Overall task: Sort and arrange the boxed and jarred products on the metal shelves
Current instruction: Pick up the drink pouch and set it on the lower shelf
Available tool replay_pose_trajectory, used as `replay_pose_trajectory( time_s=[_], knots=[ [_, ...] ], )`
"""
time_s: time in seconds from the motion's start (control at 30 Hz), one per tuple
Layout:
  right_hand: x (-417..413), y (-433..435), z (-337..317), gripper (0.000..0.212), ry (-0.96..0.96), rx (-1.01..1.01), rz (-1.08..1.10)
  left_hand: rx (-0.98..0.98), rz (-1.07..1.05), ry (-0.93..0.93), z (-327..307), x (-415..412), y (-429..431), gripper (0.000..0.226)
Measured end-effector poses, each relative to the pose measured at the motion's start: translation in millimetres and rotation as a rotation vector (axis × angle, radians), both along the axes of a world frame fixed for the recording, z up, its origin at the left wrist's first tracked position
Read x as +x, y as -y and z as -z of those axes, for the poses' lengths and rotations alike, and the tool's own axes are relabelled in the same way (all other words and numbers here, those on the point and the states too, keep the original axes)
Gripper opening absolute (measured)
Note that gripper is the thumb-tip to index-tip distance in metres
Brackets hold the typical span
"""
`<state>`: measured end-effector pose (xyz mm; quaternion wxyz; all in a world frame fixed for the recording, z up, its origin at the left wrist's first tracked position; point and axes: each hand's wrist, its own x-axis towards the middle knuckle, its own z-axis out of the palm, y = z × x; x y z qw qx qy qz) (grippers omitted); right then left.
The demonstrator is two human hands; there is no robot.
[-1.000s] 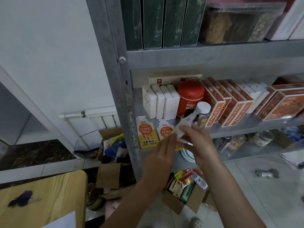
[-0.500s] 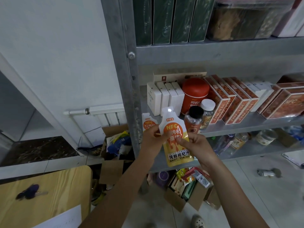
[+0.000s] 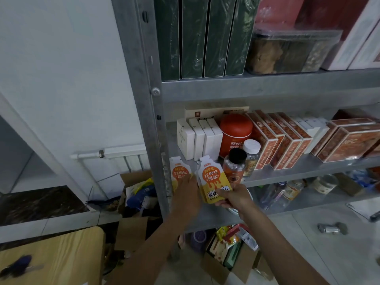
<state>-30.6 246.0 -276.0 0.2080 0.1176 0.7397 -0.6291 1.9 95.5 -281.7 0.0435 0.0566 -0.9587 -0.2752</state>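
Shelving (image 3: pixel 267 85) of grey metal; at the front left of its middle shelf (image 3: pixel 308 171) the right hand (image 3: pixel 232 197) pinches the lower end of an orange-and-yellow pouch (image 3: pixel 213 177), holding it upright close beside a black-capped jar (image 3: pixel 234 167). The left hand (image 3: pixel 186 195) lies against a second pouch (image 3: pixel 177 171) standing beside the metal post (image 3: pixel 148 120); whether its fingers grip it I cannot tell. Behind stand four white boxes (image 3: pixel 197 138), a domed red tin (image 3: pixel 235 132) and patterned orange boxes (image 3: pixel 283 145)

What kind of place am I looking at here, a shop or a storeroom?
Probably a storeroom: bare metal shelving packed with repeated stock like the orange patterned boxes, plus an open cardboard carton of goods on the floor.
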Motion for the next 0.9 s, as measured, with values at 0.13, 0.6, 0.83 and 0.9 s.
replay_pose_trajectory(
  time_s=[0.13, 0.6, 0.83, 0.9],
  knots=[
    [-5.1, 9.3, 13.7, 0.02, -0.091, 0.176, -0.058, -0.421, 0.126, 0.142, 30.3, 7.2, 7.3, 0.059],
    [-10.2, 4.8, 19.3, 0.063, -0.302, 0.633, -0.056, -0.359, -0.021, -0.18, 15.8, 16.4, 3.5, 0.07],
    [6.2, 3.2, 11.7, 0.053, -0.528, 0.712, 0.123, 0.423, -0.448, -0.483, -14.1, 35.2, -6.3, 0.032],
    [14.1, 8.4, 6.7, 0.046, -0.601, 0.493, 0.215, 0.817, -0.553, -0.452, -21.2, 40.5, -8.2, 0.04]
  ],
)
